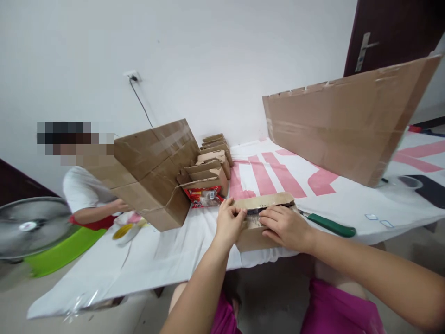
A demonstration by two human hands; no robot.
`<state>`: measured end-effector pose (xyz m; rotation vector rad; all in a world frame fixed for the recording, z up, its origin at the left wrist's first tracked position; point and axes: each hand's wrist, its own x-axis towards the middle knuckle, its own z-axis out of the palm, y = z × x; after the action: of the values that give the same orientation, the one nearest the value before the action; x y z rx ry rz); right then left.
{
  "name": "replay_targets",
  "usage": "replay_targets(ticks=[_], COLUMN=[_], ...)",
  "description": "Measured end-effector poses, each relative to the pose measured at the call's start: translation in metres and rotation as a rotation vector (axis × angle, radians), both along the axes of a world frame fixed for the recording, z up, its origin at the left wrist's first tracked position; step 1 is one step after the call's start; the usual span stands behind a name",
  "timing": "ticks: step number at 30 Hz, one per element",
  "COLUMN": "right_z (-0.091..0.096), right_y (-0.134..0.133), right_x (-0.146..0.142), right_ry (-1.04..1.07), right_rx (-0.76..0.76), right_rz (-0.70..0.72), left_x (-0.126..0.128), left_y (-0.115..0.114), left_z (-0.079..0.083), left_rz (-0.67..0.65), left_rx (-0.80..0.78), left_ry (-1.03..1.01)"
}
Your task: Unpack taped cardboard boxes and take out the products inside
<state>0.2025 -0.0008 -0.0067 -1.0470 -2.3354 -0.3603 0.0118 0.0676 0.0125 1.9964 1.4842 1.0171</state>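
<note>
A small cardboard box (257, 239) lies near the front edge of the table, with a raised flap (264, 200) along its far side. A dark strip (255, 211) runs across its top beneath that flap; what it is made of I cannot tell. My left hand (230, 221) grips the box's left end, thumb bent in against the strip. From the right, my right hand (287, 226) curls over the box top, fingers together by the strip and thumb down at the front. Just right of the box lies a green-handled knife (330, 224), its blade partly behind my right hand.
Several open cardboard boxes (212, 174) line up behind a red snack packet (205, 196). Large cardboard panels stand at left (156, 171) and right (340, 125). A person (93, 204) sits at the far left near a fan (31, 227). A clear lid (405, 182) lies at right.
</note>
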Motion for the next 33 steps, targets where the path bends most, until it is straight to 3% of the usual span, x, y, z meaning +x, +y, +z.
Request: replay_targets(ticks=[6,15,20,23,26,33], right_z=[-0.002,0.0,0.0,-0.001,0.001,0.009], right_y=[-0.002,-0.005,-0.004,-0.005,-0.007,-0.005], right_x=[0.001,-0.002,-0.002,-0.001,-0.002,-0.002], right_ry=[0.008,-0.019,-0.025,-0.024,-0.029,-0.008], right_rx=[0.019,0.024,0.002,-0.009,-0.024,-0.094], right_rz=[0.021,-0.003,-0.03,-0.04,-0.053,-0.043], left_x=[-0.007,-0.018,-0.01,-0.006,-0.002,0.007], left_y=[-0.003,-0.008,-0.005,-0.004,-0.005,-0.006], left_z=[0.006,0.02,0.032,0.034,0.032,0.023], left_rz=[-0.087,-0.324,-0.583,-0.618,-0.569,-0.445], left_rx=[-0.014,0.49,0.65,0.635,0.574,0.148], left_ry=[0.01,0.554,0.725,0.744,0.714,0.35])
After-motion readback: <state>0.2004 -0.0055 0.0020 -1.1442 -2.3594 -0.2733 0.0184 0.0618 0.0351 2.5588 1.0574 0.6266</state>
